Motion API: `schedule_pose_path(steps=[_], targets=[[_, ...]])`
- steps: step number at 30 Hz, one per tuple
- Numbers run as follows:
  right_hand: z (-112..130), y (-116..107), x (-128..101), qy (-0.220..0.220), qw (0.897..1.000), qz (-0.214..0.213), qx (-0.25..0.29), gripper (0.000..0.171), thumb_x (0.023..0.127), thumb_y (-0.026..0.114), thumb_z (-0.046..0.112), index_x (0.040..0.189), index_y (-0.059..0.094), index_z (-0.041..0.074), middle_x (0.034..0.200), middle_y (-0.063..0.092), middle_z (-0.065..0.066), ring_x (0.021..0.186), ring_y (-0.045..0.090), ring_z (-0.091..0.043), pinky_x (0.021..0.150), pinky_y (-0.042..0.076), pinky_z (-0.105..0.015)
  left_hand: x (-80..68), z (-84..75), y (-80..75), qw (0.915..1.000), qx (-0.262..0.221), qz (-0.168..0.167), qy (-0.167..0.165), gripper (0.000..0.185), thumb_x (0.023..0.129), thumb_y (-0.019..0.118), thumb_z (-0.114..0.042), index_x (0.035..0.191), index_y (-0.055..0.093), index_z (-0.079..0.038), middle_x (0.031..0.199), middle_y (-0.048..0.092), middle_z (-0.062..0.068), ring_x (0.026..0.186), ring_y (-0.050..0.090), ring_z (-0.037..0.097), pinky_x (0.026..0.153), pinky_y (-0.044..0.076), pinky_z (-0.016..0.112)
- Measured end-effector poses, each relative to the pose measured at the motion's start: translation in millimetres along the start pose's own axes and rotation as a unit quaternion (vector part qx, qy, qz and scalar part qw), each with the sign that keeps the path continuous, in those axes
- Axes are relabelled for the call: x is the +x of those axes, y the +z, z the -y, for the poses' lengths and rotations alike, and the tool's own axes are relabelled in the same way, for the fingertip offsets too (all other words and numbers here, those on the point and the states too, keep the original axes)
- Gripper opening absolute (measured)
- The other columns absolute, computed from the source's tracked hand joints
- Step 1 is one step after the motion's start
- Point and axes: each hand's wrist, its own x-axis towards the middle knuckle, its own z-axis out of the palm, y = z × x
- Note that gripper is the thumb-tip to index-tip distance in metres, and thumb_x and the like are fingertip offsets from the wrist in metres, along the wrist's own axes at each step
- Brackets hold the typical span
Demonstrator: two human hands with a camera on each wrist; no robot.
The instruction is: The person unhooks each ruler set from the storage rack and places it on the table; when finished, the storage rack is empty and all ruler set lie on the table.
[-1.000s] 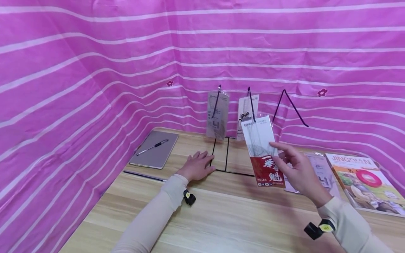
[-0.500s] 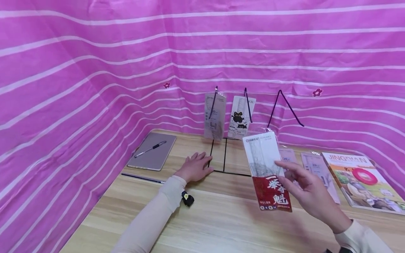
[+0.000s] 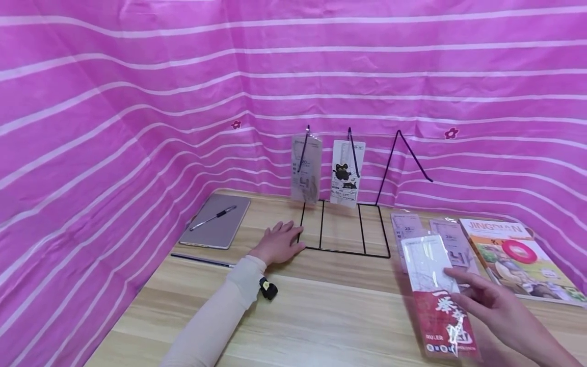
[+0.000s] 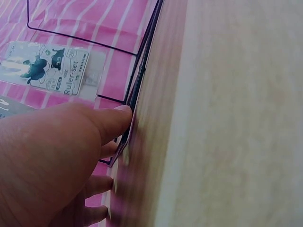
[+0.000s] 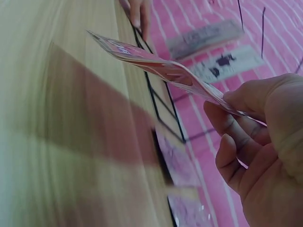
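Note:
My right hand [image 3: 500,311] pinches the right edge of a red-and-white ruler set packet [image 3: 440,300], held above the table at the right front. In the right wrist view the packet [image 5: 165,71] is seen nearly edge-on between thumb and fingers. My left hand [image 3: 278,243] rests with spread fingers on the table and touches the left front corner of the black wire rack [image 3: 344,250]. On the rack's left hook hangs a greyish ruler packet [image 3: 306,171]. The middle hook bears a white ruler set packet with black cats [image 3: 347,173]. Nothing hangs on the right hook [image 3: 415,157].
Two purple ruler packets [image 3: 405,224] lie on the table right of the rack, beside a magazine [image 3: 523,260] with a pink ring [image 3: 519,251] on it. A pen [image 3: 213,218] lies on a grey notebook [image 3: 217,221] at left, behind a thin dark stick [image 3: 202,260]. Pink striped cloth encloses the back.
My right hand has carried the red-and-white packet off the middle hook, then right and toward me. The cat packet behind it now shows fully. My left hand stays by the rack.

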Motion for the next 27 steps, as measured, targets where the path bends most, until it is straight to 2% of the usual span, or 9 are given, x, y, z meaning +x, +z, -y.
schedule_pose_path(steps=[4, 6, 10, 15, 16, 17, 19, 22, 27], targets=[[-17.3, -9.3, -15.1, 0.040, 0.999, 0.027, -0.015, 0.053, 0.104, 0.064, 0.008, 0.154, 0.047, 0.001, 0.101, 0.072, 0.015, 0.082, 0.068, -0.006, 0.072, 0.058, -0.016, -1.5, 0.2, 1.2, 1.0000, -0.006, 0.004, -0.001, 0.064, 0.108, 0.049, -0.055, 0.164, 0.040, -0.026, 0.175, 0.026, 0.011, 0.162, 0.017, 0.044, 0.128, 0.015, 0.071], [-22.0, -15.1, -20.4, 0.084, 0.995, 0.054, -0.011, 0.055, 0.106, 0.063, 0.014, 0.155, 0.044, -0.001, 0.106, 0.073, 0.012, 0.084, 0.068, -0.007, 0.073, 0.058, -0.016, -2.1, -0.2, 1.4, 1.0000, -0.009, 0.004, 0.000, 0.063, 0.108, 0.048, -0.055, 0.163, 0.041, -0.025, 0.175, 0.027, 0.011, 0.162, 0.018, 0.045, 0.128, 0.015, 0.072], [-28.1, -21.8, -27.2, 0.186, 0.978, 0.096, -0.011, 0.064, 0.107, 0.062, 0.028, 0.159, 0.039, -0.001, 0.112, 0.072, 0.002, 0.086, 0.064, -0.007, 0.075, 0.057, -0.019, -3.2, -1.6, -0.9, 1.0000, -0.010, 0.000, -0.001, 0.062, 0.108, 0.049, -0.053, 0.163, 0.042, -0.025, 0.174, 0.027, 0.011, 0.162, 0.018, 0.045, 0.128, 0.015, 0.072], [-40.1, -13.9, -37.1, 0.275, 0.958, 0.083, 0.014, 0.062, 0.108, 0.060, 0.035, 0.160, 0.042, 0.006, 0.121, 0.073, -0.007, 0.088, 0.062, -0.011, 0.070, 0.057, -0.026, -2.8, -2.2, -2.9, 1.0000, -0.009, 0.001, -0.002, 0.062, 0.108, 0.050, -0.052, 0.163, 0.042, -0.024, 0.174, 0.028, 0.012, 0.162, 0.018, 0.045, 0.128, 0.015, 0.071], [-42.5, -12.1, -39.1, 0.286, 0.955, 0.082, 0.023, 0.063, 0.108, 0.060, 0.037, 0.160, 0.042, 0.007, 0.115, 0.073, -0.007, 0.085, 0.062, -0.011, 0.067, 0.057, -0.028, -3.0, -2.2, -2.7, 1.0000, -0.009, 0.002, -0.002, 0.062, 0.108, 0.050, -0.052, 0.163, 0.042, -0.024, 0.174, 0.028, 0.011, 0.162, 0.019, 0.045, 0.128, 0.016, 0.071], [-44.4, -10.5, -40.5, 0.294, 0.952, 0.083, 0.032, 0.064, 0.108, 0.060, 0.037, 0.161, 0.041, 0.006, 0.109, 0.073, -0.007, 0.082, 0.062, -0.012, 0.063, 0.056, -0.029, -2.9, -2.1, -2.4, 1.0000, -0.009, 0.002, -0.002, 0.062, 0.108, 0.050, -0.052, 0.163, 0.042, -0.024, 0.174, 0.028, 0.011, 0.162, 0.019, 0.045, 0.128, 0.016, 0.071], [-47.1, -8.6, -40.9, 0.300, 0.949, 0.094, 0.031, 0.065, 0.107, 0.061, 0.037, 0.160, 0.042, 0.004, 0.109, 0.073, -0.007, 0.082, 0.061, -0.012, 0.063, 0.055, -0.028, -2.5, -1.9, -1.8, 0.9999, -0.010, 0.003, -0.003, 0.062, 0.108, 0.050, -0.053, 0.163, 0.042, -0.024, 0.174, 0.028, 0.011, 0.162, 0.019, 0.044, 0.128, 0.016, 0.071], [-51.1, -9.2, -43.5, 0.268, 0.955, 0.123, 0.022, 0.067, 0.107, 0.062, 0.033, 0.158, 0.040, -0.004, 0.097, 0.065, -0.002, 0.074, 0.058, -0.009, 0.059, 0.052, -0.027, -1.9, -1.2, -0.9, 1.0000, -0.008, 0.004, -0.003, 0.063, 0.108, 0.049, -0.054, 0.163, 0.041, -0.026, 0.175, 0.027, 0.011, 0.162, 0.017, 0.044, 0.128, 0.015, 0.071], [-53.7, -8.1, -47.0, 0.237, 0.961, 0.139, -0.014, 0.066, 0.107, 0.062, 0.031, 0.155, 0.040, -0.009, 0.096, 0.063, 0.000, 0.072, 0.055, -0.006, 0.059, 0.047, -0.023, 0.7, 1.1, -0.4, 0.9999, -0.007, 0.004, -0.006, 0.063, 0.108, 0.048, -0.056, 0.164, 0.040, -0.027, 0.175, 0.025, 0.009, 0.163, 0.016, 0.044, 0.128, 0.013, 0.071]])
